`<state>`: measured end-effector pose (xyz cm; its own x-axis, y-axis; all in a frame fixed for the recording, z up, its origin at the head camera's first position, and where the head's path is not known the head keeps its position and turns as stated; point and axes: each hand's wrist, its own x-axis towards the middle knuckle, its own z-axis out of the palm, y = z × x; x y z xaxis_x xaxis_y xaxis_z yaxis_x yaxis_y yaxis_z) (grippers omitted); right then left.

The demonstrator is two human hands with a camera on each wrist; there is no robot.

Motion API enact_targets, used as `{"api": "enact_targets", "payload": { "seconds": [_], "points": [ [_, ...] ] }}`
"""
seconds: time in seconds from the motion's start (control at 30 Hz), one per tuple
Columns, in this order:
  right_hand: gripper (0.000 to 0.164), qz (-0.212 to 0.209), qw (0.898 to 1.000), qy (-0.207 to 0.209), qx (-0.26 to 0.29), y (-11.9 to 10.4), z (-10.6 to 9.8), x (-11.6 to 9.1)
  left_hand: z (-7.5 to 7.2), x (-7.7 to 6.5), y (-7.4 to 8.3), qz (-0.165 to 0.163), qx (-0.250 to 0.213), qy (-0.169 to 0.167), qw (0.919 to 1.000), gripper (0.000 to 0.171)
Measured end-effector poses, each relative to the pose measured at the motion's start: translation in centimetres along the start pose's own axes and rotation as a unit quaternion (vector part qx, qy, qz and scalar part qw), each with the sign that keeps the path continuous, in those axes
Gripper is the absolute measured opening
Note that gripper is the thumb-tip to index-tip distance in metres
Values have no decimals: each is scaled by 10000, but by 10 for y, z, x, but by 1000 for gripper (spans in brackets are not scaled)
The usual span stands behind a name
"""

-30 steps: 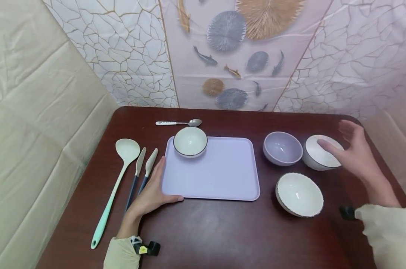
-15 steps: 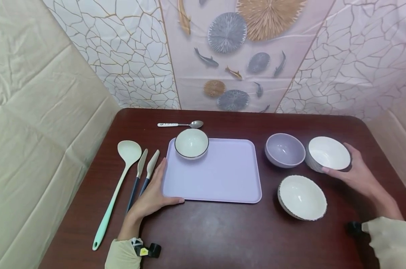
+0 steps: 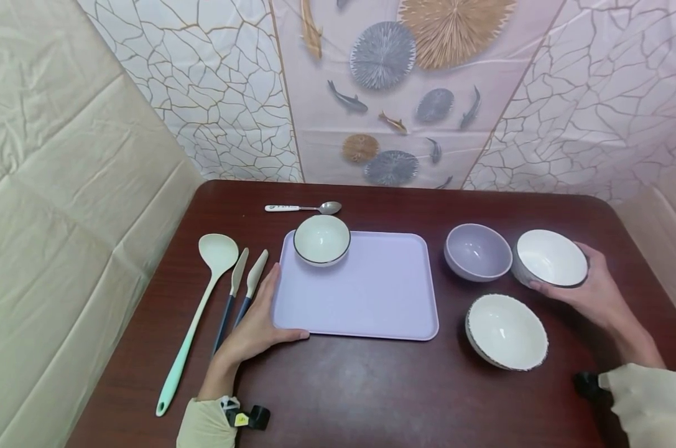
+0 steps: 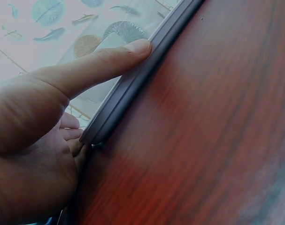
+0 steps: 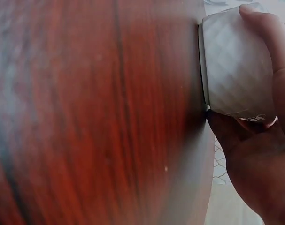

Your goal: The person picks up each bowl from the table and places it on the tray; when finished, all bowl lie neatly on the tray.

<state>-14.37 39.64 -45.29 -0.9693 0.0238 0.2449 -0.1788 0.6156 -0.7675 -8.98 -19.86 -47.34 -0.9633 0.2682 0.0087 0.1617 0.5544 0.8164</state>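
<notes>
My right hand (image 3: 597,292) grips a white bowl (image 3: 551,258) with a dark rim at the far right. In the right wrist view the thumb lies along the outer wall of the bowl (image 5: 238,65), which has a diamond relief, and the fingers reach round its other side. At the front left corner of a lilac tray (image 3: 365,298) rests my left hand (image 3: 254,326), its fingers straight along the left edge. The left wrist view has that thumb (image 4: 104,65) against the tray's side (image 4: 128,93). A pale bowl (image 3: 322,239) with a dark rim sits on the tray's back left corner.
A lilac bowl (image 3: 477,252) stands just left of the gripped one, and a rough-rimmed white bowl (image 3: 505,333) nearer the front. Left of the tray lie two knives (image 3: 254,274) and a green-handled ladle (image 3: 189,336). A spoon (image 3: 304,208) lies behind the tray.
My right hand has come down from above the far right bowl and taken hold of its side. My left hand stays at the tray corner; the view has shifted slightly.
</notes>
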Motion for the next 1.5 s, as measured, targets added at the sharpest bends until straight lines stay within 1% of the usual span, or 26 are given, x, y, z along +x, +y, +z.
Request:
{"api": "enact_targets", "payload": {
  "seconds": [0.07, 0.27, 0.37, 0.47, 0.53, 0.63, 0.7, 0.77, 0.87, 0.93, 1.03, 1.17, 1.33, 1.5],
  "points": [
    [81, 92, 9999, 32, -114, -1, 0, -1, 0, 0, 0, -2, 14, 1, 10000, 135],
    [79, 284, 9994, 170, -115, -5, -1, -2, 0, 0, 0, 5, 11, 19, 10000, 135],
    [80, 356, 9987, 308, -202, -8, -4, -1, 0, 0, 0, 7, 33, 3, 10000, 135],
    [80, 305, 9986, 399, -176, -16, -11, 2, 0, 0, 0, 4, 54, -9, 10000, 135],
    [80, 226, 9988, 418, -128, -28, -15, 8, 0, 0, 0, 10, 62, 1, 10000, 135],
    [81, 24, 9992, 396, 13, -54, -17, 20, -1, -1, -1, 42, 87, 25, 9999, 135],
    [85, -19, 9994, 349, 33, -75, -14, 30, -2, -1, -2, 78, 64, 26, 9999, 135],
    [91, 44, 9997, 233, 10, -96, -8, 37, -2, -1, -2, 116, 44, 33, 9999, 135],
    [101, 185, 9998, -13, 0, -128, 8, 46, -1, 0, -3, 158, 0, 38, 9999, 135],
    [104, 235, 9995, -188, 118, -148, 22, 52, -1, 0, -2, 159, -5, 40, 9999, 135],
    [106, 207, 9986, -352, 333, -175, 48, 62, -1, 1, -3, 151, -24, 23, 9999, 135],
    [112, 104, 9979, -514, 377, -202, 86, 71, 0, 1, -5, 184, -27, 11, 9998, 135],
    [114, -80, 9968, -696, 381, -218, 127, 74, -1, 3, -5, 223, -8, 46, 9997, 135],
    [115, 48, 9960, -746, 481, -220, 160, 65, -3, 1, -5, 202, -30, 52, 9998, 136]
  ]
}}
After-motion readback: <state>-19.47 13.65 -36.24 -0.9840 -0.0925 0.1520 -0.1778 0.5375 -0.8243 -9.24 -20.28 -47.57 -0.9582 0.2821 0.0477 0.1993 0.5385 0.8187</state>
